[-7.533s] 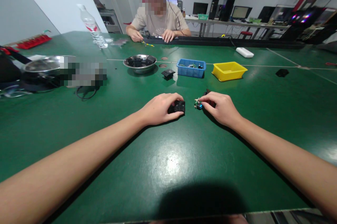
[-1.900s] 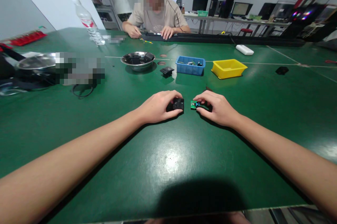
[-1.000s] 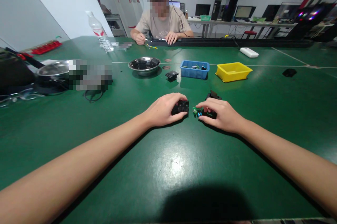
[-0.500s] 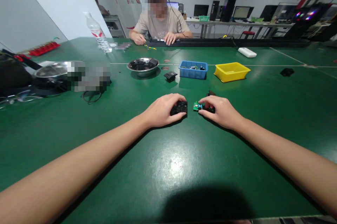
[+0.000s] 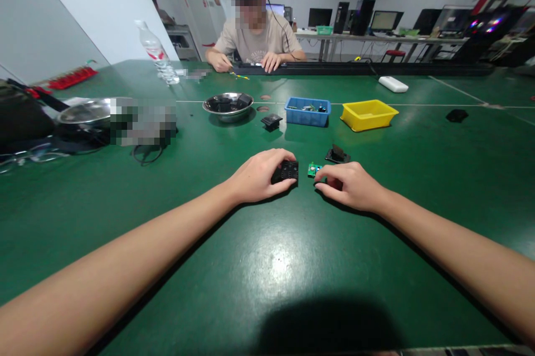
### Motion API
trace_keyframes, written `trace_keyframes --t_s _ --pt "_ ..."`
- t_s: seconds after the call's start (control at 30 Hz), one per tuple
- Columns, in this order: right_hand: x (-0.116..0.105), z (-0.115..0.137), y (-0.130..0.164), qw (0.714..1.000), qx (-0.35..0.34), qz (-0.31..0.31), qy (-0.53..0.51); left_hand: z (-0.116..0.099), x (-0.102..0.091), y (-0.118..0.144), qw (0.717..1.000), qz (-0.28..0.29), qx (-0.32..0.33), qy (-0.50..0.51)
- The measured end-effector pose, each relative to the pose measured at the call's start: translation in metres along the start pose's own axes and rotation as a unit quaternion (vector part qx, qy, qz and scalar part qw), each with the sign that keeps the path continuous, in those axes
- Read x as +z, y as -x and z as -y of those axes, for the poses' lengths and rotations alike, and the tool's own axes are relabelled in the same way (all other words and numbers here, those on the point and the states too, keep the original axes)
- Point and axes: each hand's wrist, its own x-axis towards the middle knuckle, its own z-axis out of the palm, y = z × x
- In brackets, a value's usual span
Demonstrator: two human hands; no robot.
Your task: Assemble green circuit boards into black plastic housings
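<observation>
At the left edge of the green desk (image 5: 125, 222) a dark bag (image 5: 20, 116) lies, and beside it there is a steel pan (image 5: 81, 112) with a black cable (image 5: 146, 152) near it. A plastic water bottle (image 5: 156, 58) stands further back, toward the far left corner. A steel bowl (image 5: 228, 105) with dark parts in it sits toward the far edge, and just to its right lies a small black cover (image 5: 271, 120).

Near the middle of the desk the left hand (image 5: 257, 175) rests on the surface. Its fingers (image 5: 281, 157) are curled around a small black housing (image 5: 286, 170) and hold it against the desk. Just beside the housing, a little apart from it, a small green circuit board (image 5: 312, 169) lies on the desk. The right hand (image 5: 353, 186) rests next to the board; its fingers (image 5: 326, 175) are bent and pressed together, with the tips close to the board, but I cannot tell if they touch it. Behind this hand another black part (image 5: 337, 154) lies on the desk.

Further back stand a blue tray (image 5: 307, 111) and a yellow tray (image 5: 368, 114). At the far edge another person (image 5: 254, 38) sits with both hands on the desk.
</observation>
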Motion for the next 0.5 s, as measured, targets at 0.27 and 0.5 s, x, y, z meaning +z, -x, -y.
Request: trace_keyframes --t_s 0.27,0.5 --pt "-0.0004 -0.0059 -0.0001 0.999 0.047 -0.007 0.015 -0.0002 0.0 -0.0001 1.0 0.001 0.003 0.0" --pt "0.0008 -0.0067 -0.0025 0.992 0.097 0.018 0.077 -0.0006 -0.0006 -0.0001 1.0 0.003 -0.002 0.001"
